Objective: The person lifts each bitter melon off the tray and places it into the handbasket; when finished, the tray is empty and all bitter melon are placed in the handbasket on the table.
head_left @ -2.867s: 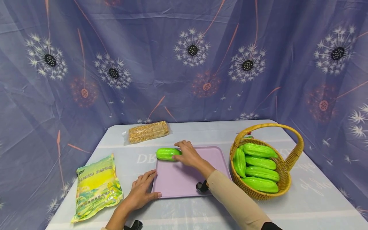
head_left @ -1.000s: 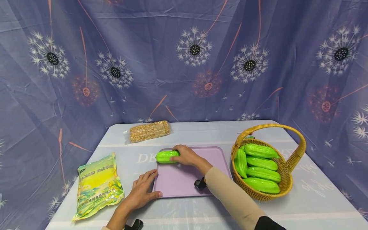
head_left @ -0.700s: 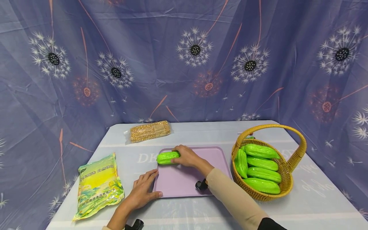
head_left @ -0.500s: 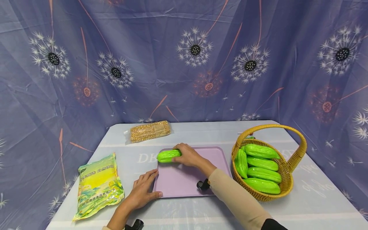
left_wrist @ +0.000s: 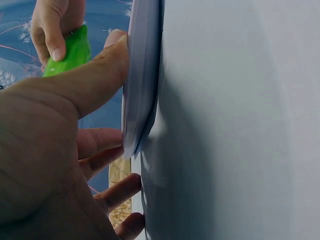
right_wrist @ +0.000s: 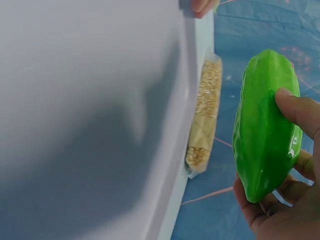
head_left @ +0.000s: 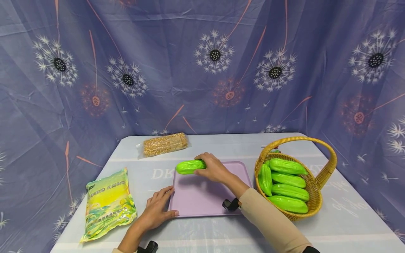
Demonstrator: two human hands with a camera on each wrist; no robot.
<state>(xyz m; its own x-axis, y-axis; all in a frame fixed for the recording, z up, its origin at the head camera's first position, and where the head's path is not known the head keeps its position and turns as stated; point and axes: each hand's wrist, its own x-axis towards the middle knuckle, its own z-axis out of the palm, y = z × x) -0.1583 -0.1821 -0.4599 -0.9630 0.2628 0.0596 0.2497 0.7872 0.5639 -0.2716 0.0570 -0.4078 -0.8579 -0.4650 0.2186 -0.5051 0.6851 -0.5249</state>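
Note:
My right hand [head_left: 212,168] grips a glossy green bitter melon [head_left: 187,167] above the far left part of a lilac tray [head_left: 205,196]. In the right wrist view the thumb lies on one side of the bitter melon [right_wrist: 267,125] and the fingers curl under the other. There is a visible gap between it and the tray [right_wrist: 100,75], where a shadow falls. My left hand [head_left: 156,208] rests at the tray's near left corner, fingers spread along the left edge, thumb at the front edge. In the left wrist view its fingertips touch the tray rim [left_wrist: 142,75].
A wicker basket [head_left: 313,200] with a tall handle stands right of the tray, holding several more bitter melons [head_left: 289,191]. A yellow-green bag [head_left: 109,207] lies at the left. A clear pack of golden kernels [head_left: 164,144] lies behind the tray. Something small and red-green sits behind the basket.
My right hand first shifted the bitter melon a little toward me on the tray, then raised it up and slightly rightward. My left hand has stayed at the tray corner.

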